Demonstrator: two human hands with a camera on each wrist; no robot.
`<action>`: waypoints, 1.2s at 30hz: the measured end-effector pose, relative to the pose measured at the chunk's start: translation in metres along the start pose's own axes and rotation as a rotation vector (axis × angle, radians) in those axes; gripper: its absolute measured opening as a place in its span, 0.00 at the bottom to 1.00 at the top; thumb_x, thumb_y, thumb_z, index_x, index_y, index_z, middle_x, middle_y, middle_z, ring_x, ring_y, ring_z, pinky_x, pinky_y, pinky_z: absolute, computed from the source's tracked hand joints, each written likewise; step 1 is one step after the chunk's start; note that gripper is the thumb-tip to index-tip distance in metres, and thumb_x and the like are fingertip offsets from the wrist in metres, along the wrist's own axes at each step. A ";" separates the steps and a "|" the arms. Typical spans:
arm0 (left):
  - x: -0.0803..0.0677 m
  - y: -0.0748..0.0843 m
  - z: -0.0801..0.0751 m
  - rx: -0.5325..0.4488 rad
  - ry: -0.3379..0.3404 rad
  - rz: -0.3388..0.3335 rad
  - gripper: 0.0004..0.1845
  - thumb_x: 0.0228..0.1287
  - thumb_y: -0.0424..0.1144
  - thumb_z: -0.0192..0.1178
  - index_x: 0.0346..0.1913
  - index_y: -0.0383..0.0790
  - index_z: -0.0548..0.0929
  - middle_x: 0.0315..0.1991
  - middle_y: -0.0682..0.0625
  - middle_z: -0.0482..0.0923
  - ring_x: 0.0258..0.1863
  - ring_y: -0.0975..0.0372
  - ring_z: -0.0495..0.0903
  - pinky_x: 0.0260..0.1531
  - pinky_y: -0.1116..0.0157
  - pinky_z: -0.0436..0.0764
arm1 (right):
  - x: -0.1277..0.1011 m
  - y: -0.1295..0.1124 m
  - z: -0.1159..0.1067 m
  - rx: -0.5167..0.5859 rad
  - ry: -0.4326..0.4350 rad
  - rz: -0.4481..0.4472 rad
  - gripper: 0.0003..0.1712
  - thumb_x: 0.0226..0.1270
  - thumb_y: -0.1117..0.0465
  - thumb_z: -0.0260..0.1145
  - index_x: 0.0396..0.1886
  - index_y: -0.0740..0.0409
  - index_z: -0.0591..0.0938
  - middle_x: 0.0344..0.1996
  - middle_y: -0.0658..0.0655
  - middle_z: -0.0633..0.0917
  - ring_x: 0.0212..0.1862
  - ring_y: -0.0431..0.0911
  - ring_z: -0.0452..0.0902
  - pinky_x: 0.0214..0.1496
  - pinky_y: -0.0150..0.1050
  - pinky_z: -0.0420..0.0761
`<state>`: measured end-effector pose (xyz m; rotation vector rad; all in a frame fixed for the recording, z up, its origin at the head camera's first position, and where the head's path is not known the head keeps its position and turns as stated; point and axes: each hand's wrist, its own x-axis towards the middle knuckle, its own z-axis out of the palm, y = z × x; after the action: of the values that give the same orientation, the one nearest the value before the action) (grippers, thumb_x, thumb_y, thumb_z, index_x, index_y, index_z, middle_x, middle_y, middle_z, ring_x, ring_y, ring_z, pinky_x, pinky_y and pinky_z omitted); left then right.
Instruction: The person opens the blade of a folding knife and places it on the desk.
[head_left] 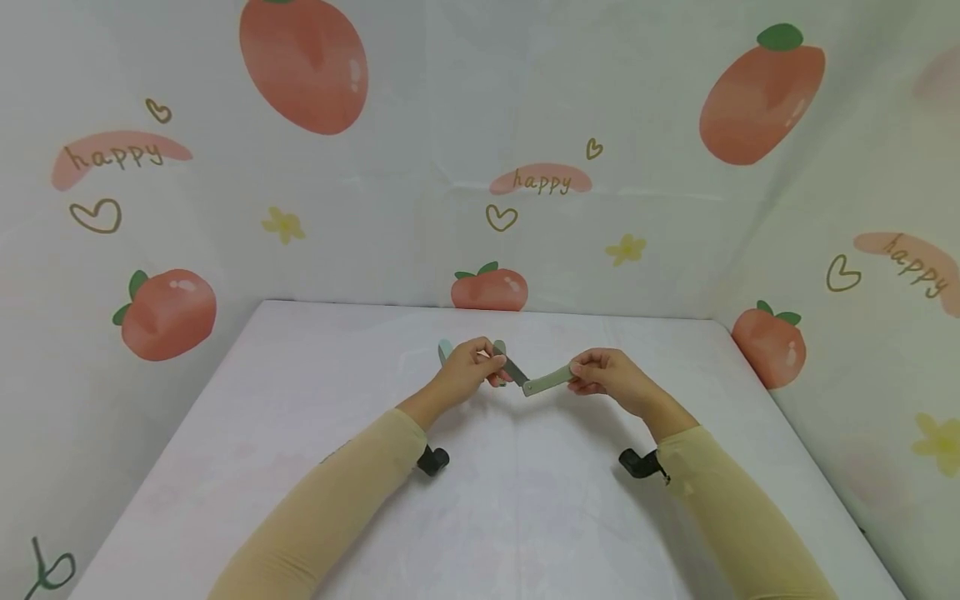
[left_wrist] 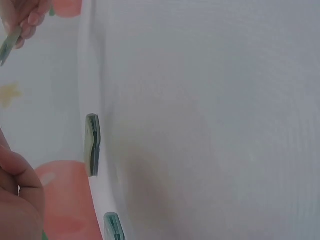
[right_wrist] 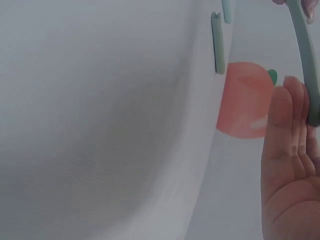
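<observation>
Above the middle of the white table (head_left: 517,500), both hands hold one sage-green folding tool. My right hand (head_left: 579,377) pinches the end of its green handle (head_left: 547,381), which also shows in the right wrist view (right_wrist: 305,60) beside my fingers (right_wrist: 285,165). My left hand (head_left: 495,367) grips the other arm, a grey blade-like strip (head_left: 514,369) that meets the handle at a hinge, forming a V. A pale blue tip (head_left: 444,350) sticks out behind the left hand. The left wrist view shows only a bit of the left hand (left_wrist: 17,200) and, far off, the green handle (left_wrist: 10,42).
Cloth printed with peaches and "happy" walls the table on three sides (head_left: 540,179). Green clips sit along the table's far edge (left_wrist: 92,145) (right_wrist: 218,42). Black wrist mounts (head_left: 433,459) (head_left: 637,463) hang under both sleeves.
</observation>
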<state>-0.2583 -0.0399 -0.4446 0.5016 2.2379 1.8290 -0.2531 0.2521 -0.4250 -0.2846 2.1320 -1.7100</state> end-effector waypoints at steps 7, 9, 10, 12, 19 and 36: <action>0.004 -0.003 0.003 -0.050 0.110 0.001 0.10 0.74 0.37 0.59 0.34 0.39 0.71 0.33 0.42 0.88 0.34 0.39 0.81 0.20 0.69 0.56 | 0.003 0.000 0.004 0.103 0.105 0.012 0.10 0.76 0.67 0.59 0.46 0.74 0.76 0.32 0.54 0.85 0.36 0.41 0.85 0.45 0.35 0.84; 0.005 -0.003 0.004 -0.072 0.134 -0.004 0.09 0.74 0.37 0.58 0.35 0.38 0.72 0.33 0.43 0.88 0.36 0.37 0.80 0.20 0.69 0.56 | 0.004 0.000 0.005 0.140 0.125 0.011 0.10 0.76 0.67 0.59 0.46 0.73 0.76 0.31 0.54 0.86 0.35 0.41 0.86 0.44 0.35 0.84; 0.006 -0.003 0.005 -0.082 0.148 -0.010 0.09 0.74 0.37 0.58 0.35 0.38 0.72 0.33 0.43 0.88 0.37 0.35 0.79 0.20 0.69 0.56 | 0.005 0.000 0.006 0.159 0.136 0.011 0.10 0.76 0.67 0.59 0.46 0.74 0.76 0.30 0.54 0.86 0.35 0.41 0.86 0.44 0.34 0.84; 0.008 -0.003 0.006 -0.096 0.182 -0.024 0.09 0.75 0.38 0.58 0.36 0.39 0.73 0.32 0.46 0.89 0.37 0.34 0.77 0.21 0.69 0.57 | 0.005 0.000 0.007 0.193 0.151 0.009 0.11 0.77 0.67 0.58 0.47 0.74 0.75 0.30 0.54 0.86 0.35 0.41 0.86 0.43 0.34 0.84; 0.013 -0.003 0.010 -0.159 0.287 -0.037 0.10 0.74 0.37 0.58 0.35 0.40 0.71 0.34 0.42 0.88 0.28 0.52 0.83 0.28 0.69 0.66 | 0.007 -0.005 0.014 0.299 0.239 0.017 0.12 0.77 0.67 0.58 0.49 0.74 0.74 0.30 0.53 0.86 0.34 0.40 0.86 0.43 0.34 0.84; 0.014 -0.002 0.025 -0.395 0.476 -0.108 0.11 0.75 0.39 0.57 0.33 0.43 0.70 0.34 0.46 0.89 0.25 0.66 0.82 0.32 0.67 0.70 | 0.018 -0.006 0.029 0.498 0.376 0.047 0.07 0.77 0.66 0.59 0.45 0.67 0.74 0.26 0.52 0.87 0.30 0.40 0.86 0.39 0.32 0.84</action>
<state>-0.2619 -0.0119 -0.4507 -0.1383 2.0101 2.4436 -0.2572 0.2178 -0.4278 0.2434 1.8284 -2.3310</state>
